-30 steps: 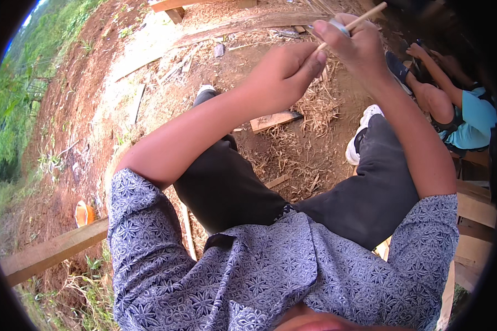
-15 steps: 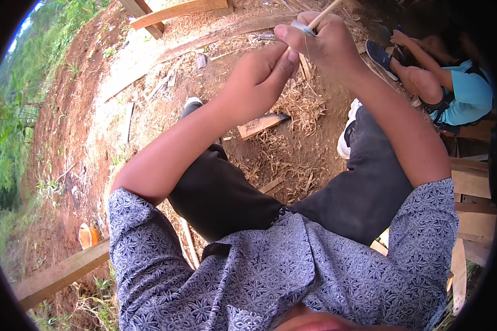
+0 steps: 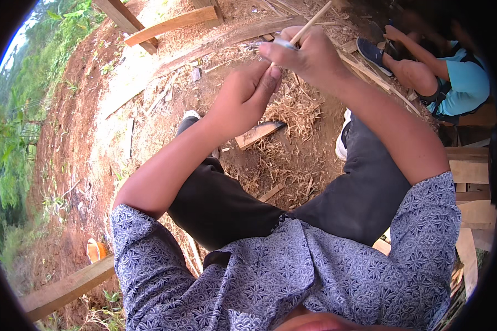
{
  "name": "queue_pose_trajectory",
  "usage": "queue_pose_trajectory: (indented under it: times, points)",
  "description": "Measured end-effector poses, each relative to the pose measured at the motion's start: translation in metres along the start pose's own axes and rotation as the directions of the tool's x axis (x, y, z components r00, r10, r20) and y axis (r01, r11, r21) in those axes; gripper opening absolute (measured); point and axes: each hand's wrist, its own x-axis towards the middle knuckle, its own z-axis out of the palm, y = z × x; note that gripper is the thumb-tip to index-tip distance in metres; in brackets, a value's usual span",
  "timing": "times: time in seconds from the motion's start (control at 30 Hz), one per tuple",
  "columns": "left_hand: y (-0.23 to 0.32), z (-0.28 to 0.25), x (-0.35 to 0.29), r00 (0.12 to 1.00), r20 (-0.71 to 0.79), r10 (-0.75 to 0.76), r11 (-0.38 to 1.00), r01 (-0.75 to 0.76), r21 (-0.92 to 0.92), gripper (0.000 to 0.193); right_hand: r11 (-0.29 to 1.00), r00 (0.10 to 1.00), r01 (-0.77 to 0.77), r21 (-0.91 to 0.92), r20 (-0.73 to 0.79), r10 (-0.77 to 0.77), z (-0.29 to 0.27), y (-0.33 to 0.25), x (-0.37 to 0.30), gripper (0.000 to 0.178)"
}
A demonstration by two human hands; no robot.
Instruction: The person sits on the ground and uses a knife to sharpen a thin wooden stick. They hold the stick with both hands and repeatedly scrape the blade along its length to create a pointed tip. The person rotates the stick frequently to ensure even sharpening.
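At the far left, greenery (image 3: 8, 187) runs up the slope, soft and cut off by the dark rim, and in the lower left an orange container (image 3: 95, 251) sits just above a wooden beam (image 3: 74, 284), the beam's outer end lost in the rim. In the upper middle I see the left hand (image 3: 246, 96) clamped on the lower end of a pale stick (image 3: 316, 21), thumb pressed along it; the fist hides that tip. Below, a wood offcut (image 3: 257, 135) with a dark end lies among shavings (image 3: 298, 116). Just right of the left fist, the right hand (image 3: 309, 55) is closed round the stick too, with a pale, blurred piece (image 3: 284, 44) at its thumb that I can't make out. The stick's long axis slants from the left fist toward the upper right, its free end reaching the top edge of the frame. In the upper right, a person in a light blue shirt (image 3: 466, 85) is partly swallowed by shadow; sawn boards (image 3: 472, 172) beneath are cut off by the rim.
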Motion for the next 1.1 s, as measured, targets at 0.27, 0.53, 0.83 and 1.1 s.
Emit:
queue_pose_trajectory:
  times: [0.27, 0.53, 0.83, 1.1]
  points:
    - [-0.002, 0.002, -0.001, 0.998, -0.004, -0.065, 0.996, 0.065, -0.068, 0.039, 0.967, 0.971, 0.052, 0.249, -0.24, 0.01, -0.015, -0.018, 0.025, 0.049]
    - [0.007, -0.001, 0.006, 0.994, 0.004, -0.11, 0.994, 0.11, -0.01, 0.037, 0.989, 0.992, 0.113, -0.1, -0.04, -0.117, -0.013, -0.007, 0.006, 0.046]
    - [0.011, -0.004, 0.009, 0.986, -0.062, -0.152, 0.986, 0.147, -0.08, 0.032, 0.983, 0.951, 0.029, 0.18, -0.307, 0.028, -0.024, -0.016, 0.029, 0.061]
    - [0.015, -0.001, 0.013, 0.988, -0.043, -0.147, 0.986, 0.142, -0.088, 0.032, 0.951, 0.946, 0.067, 0.302, -0.322, 0.036, -0.026, 0.012, 0.039, 0.055]
